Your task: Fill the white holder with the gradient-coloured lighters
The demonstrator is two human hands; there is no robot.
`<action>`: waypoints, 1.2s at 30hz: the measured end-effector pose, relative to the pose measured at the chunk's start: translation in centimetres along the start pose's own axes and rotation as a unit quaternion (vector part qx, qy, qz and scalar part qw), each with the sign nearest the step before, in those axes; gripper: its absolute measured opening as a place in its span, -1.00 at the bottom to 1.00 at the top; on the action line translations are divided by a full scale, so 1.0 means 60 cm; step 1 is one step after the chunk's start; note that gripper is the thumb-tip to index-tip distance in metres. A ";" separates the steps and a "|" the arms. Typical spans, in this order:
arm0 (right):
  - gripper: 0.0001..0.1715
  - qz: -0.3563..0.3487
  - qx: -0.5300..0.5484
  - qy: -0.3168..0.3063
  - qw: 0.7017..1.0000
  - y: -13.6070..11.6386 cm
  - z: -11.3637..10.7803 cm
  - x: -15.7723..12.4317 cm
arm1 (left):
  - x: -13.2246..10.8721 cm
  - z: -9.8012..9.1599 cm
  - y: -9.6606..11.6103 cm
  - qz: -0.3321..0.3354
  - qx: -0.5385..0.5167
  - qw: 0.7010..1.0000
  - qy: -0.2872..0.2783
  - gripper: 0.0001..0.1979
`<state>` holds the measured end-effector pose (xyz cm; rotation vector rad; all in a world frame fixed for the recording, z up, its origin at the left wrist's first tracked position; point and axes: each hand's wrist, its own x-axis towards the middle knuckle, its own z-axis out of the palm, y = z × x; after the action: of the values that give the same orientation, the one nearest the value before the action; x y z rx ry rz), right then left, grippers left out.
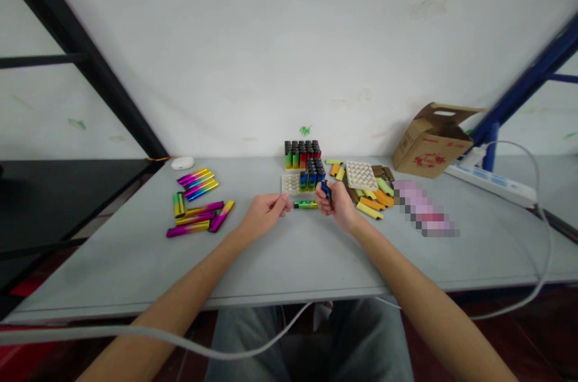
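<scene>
Currently, the right hand (pixel 342 204) is closed around a dark blue lighter (pixel 326 189), held over the middle of the desk (pixel 289 268), just in front of the upright stock. The left hand (pixel 262 213) sits opposite, thumb and fingertips drawn together; whether anything small is pinched there cannot be told. Between the two, a green lighter (pixel 306 204) lies flat, roughly parallel to the front edge.

Toward the back edge, two groups stand upright: red and green lighters (pixel 301 158) nearest the wall, and blue lighters (pixel 310 180) in front, apparently seated in the right part of a white holed tray (pixel 289 184). A second holed tray (pixel 361 176) rests on loose yellow and orange pieces (pixel 370 212) to the right. Metallic-coloured casings (pixel 198 219) lie near the left edge; a cardboard box (pixel 428 153) stands by the back right corner.

Judged by position, the step in hand is the handling of one lighter, apart from the tray. The next move calls for a steady grip and enough clearance that no upright lighter is knocked over.
</scene>
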<state>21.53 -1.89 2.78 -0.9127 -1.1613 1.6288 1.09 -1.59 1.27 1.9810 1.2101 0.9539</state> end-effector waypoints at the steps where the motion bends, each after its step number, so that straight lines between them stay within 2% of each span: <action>1: -0.73 0.001 -0.003 0.002 1.000 0.001 0.000 0.001 | 0.000 0.000 0.000 0.000 0.001 1.000 0.000 -0.51; 8: -0.72 0.013 0.039 -0.011 0.999 -0.003 0.001 -0.001 | 0.000 0.001 0.000 0.004 -0.001 1.000 0.001 -0.52; 16: -0.62 0.064 0.222 -0.083 0.969 -0.029 -0.009 -0.017 | 0.001 0.000 0.000 0.004 -0.007 1.000 0.009 -0.52; 20: -0.62 0.036 0.250 -0.072 0.965 -0.028 -0.007 -0.017 | 0.002 0.000 0.000 0.007 -0.009 1.000 0.017 -0.52; 25: -0.76 -0.013 0.177 -0.023 0.984 -0.017 0.004 -0.009 | 0.001 -0.002 0.000 0.014 0.009 1.000 0.011 -0.51; 30: -0.64 -0.123 0.041 0.055 0.990 -0.003 0.004 -0.001 | 0.000 0.002 -0.001 0.059 0.050 0.997 0.008 -0.62; 33: -0.60 -0.148 -0.022 0.048 0.987 0.005 0.005 0.002 | -0.001 0.011 -0.002 0.118 0.053 0.991 0.028 -0.76; 36: -0.57 -0.132 -0.050 0.022 0.990 0.012 0.013 0.002 | -0.001 0.019 -0.004 0.160 0.040 0.986 0.036 -0.70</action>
<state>20.62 -2.08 2.29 -0.8132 -1.2846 1.3416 1.89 -1.69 0.46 2.2688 0.9987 1.1562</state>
